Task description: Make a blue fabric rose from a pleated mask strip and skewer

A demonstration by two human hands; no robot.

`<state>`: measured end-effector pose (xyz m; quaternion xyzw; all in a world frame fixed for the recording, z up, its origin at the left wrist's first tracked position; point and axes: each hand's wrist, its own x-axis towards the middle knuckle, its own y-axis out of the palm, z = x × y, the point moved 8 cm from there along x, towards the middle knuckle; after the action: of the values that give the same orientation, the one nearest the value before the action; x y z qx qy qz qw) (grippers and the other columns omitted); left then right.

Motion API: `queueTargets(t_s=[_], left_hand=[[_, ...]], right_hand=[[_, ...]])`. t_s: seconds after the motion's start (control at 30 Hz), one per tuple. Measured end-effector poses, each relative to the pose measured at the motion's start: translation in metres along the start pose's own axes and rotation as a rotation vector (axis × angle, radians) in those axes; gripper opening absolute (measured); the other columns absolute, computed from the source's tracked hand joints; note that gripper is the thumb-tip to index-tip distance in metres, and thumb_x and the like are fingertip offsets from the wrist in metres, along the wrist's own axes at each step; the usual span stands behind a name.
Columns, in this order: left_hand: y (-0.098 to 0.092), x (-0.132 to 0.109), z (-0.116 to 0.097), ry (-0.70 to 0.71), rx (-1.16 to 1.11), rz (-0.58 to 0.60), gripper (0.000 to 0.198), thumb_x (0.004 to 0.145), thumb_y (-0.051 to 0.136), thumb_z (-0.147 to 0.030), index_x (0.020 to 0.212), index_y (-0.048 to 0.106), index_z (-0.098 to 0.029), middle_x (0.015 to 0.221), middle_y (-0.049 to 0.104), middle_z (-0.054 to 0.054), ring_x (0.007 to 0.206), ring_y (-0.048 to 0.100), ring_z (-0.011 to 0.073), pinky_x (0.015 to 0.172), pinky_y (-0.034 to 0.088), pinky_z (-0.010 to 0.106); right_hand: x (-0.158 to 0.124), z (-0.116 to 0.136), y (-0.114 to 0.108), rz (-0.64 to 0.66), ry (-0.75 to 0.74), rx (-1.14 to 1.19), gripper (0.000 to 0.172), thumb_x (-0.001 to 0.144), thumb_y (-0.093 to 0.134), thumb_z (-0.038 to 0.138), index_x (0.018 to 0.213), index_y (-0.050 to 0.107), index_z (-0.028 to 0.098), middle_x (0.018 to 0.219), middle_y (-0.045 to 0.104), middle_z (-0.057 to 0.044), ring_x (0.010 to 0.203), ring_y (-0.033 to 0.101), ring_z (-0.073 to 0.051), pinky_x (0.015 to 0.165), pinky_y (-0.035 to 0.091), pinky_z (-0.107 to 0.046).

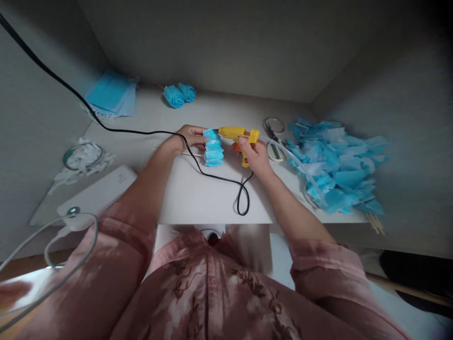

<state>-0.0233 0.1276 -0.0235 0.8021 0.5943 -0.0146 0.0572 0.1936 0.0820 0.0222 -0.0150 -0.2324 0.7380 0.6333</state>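
Note:
A yellow glue gun [232,132] is gripped in my right hand [255,153], its nozzle pointing left at the top end of a pleated blue strip [213,152]. A long clear glue stick [300,163] trails from the gun's back. My left hand [191,136] pinches the upper left edge of the strip. Beside the strip's left side, a thin wooden stick [187,153] lies below my left hand, its right end hidden at the strip.
Blue masks [112,93] and two blue rosettes [174,96] lie at the back. Scissors [272,133], a tape roll [274,124] and blue scraps [339,160] are right; white strips [85,156] and a white power bank [97,196] left. A black cable [134,131] crosses my left wrist.

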Motion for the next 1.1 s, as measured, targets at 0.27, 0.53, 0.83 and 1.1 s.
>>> queueTargets(t_s=[0.27,0.53,0.83,1.1], left_hand=[[0.000,0.001,-0.002,0.022,-0.029,0.005,0.045,0.061,0.097,-0.026,0.101,0.082,-0.010,0.084,0.078,0.004,0.072,0.073,0.0150,0.077,0.063,0.029],[-0.001,0.000,-0.001,0.004,-0.028,-0.017,0.055,0.056,0.099,-0.027,0.106,0.082,-0.009,0.086,0.079,0.007,0.075,0.075,0.0180,0.077,0.064,0.032],[-0.002,0.002,0.000,0.027,0.030,0.033,0.063,0.056,0.100,-0.037,0.109,0.080,-0.008,0.084,0.077,0.006,0.079,0.074,0.0203,0.084,0.063,0.037],[0.000,0.000,-0.001,-0.014,-0.022,0.003,0.056,0.054,0.099,-0.026,0.104,0.081,-0.009,0.087,0.079,0.007,0.071,0.072,0.0157,0.074,0.061,0.029]], right_hand=[[0.003,-0.006,-0.001,0.011,0.024,0.098,0.066,0.083,0.061,0.083,0.088,0.075,0.019,0.074,0.072,-0.005,0.061,0.060,-0.015,0.048,0.043,-0.025],[0.006,-0.012,-0.005,0.022,0.076,0.086,0.070,0.080,0.061,0.085,0.095,0.074,0.018,0.075,0.073,-0.006,0.061,0.060,-0.015,0.049,0.043,-0.025],[0.010,-0.003,-0.027,-0.013,0.055,0.061,0.071,0.082,0.057,0.086,0.099,0.073,0.019,0.075,0.073,-0.006,0.061,0.062,-0.016,0.048,0.040,-0.026],[0.023,0.043,-0.020,0.145,-0.085,-0.210,0.069,0.091,0.052,0.080,0.080,0.078,0.016,0.068,0.069,-0.005,0.062,0.060,-0.014,0.054,0.043,-0.025]])
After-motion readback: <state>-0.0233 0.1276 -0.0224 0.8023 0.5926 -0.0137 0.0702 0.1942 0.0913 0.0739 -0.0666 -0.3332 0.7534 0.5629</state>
